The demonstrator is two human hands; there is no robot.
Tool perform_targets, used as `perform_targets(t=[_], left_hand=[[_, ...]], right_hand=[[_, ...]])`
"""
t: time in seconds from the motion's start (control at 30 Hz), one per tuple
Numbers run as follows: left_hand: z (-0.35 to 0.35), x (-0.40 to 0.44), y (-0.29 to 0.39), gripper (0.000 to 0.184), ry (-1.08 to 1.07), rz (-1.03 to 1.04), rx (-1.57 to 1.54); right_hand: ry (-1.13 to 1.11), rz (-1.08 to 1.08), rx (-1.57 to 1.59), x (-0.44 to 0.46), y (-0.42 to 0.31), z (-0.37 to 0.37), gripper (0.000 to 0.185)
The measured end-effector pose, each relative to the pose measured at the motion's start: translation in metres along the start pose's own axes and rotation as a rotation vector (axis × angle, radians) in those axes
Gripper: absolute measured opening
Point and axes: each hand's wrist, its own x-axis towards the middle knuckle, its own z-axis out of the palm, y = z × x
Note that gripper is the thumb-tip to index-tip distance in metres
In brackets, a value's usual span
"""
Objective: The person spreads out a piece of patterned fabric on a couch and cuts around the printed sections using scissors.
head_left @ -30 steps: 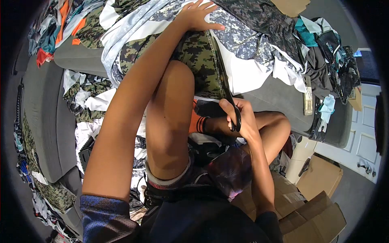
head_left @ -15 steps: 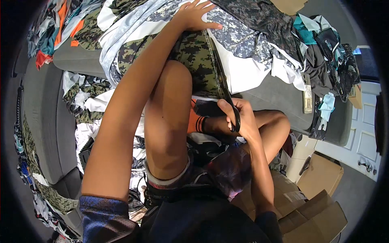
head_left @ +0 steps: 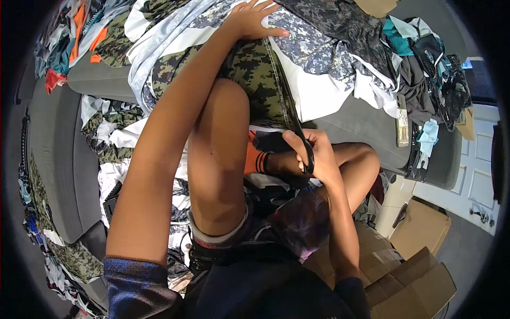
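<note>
My right hand (head_left: 312, 151) is closed round the black handles of a pair of scissors (head_left: 307, 159). The scissors point up and away from me, along the edge of a green camouflage cloth (head_left: 256, 80); how far apart the blades are is hard to see. Flat on the fabric at the top lies my left hand (head_left: 255, 20), its fingers spread and the thumb reaching right. Beside the green cloth, to the right, is a grey digital-camouflage fabric (head_left: 313, 45) with white parts (head_left: 319, 95) hanging over the seat's front.
The fabrics lie on a grey couch (head_left: 348, 125). Dark and teal cloth pieces (head_left: 401, 45) are heaped at the right. Open cardboard boxes (head_left: 419, 282) stand at lower right, near a white door (head_left: 481, 170). More scraps (head_left: 114, 133) cover the area left of my legs.
Almost nothing differs. The view has shifted very slightly; both hands and the scissors keep their places on the cloth.
</note>
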Motion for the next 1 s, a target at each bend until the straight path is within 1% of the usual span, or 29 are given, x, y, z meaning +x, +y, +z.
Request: perform_targets(t=[0.17,0.3,0.43,0.5,0.63,1.0], left_hand=[[-0.004,-0.004,-0.002,0.093,-0.034,-0.016,-0.076],[0.028,0.002,-0.027,0.088,0.146,0.005,0.131],[0.025,0.004,-0.033,0.083,0.118,0.011,0.171],[0.012,0.005,-0.026,0.082,0.109,0.019,0.183],[-0.026,-0.001,-0.011,0.093,-0.118,0.025,-0.187],[-0.020,-0.006,-0.010,0.091,-0.025,0.035,-0.176]], right_hand=[[-0.023,-0.051,-0.041,-0.003,0.001,-0.002,0.048],[-0.139,-0.018,0.137,0.001,0.012,-0.006,0.046],[-0.155,0.037,0.087,0.011,-0.002,-0.009,0.048],[-0.154,0.056,0.072,0.016,-0.008,-0.010,0.048],[-0.090,0.051,0.032,0.027,-0.016,-0.004,0.048],[-0.039,0.071,0.009,0.032,-0.019,-0.001,0.049]])
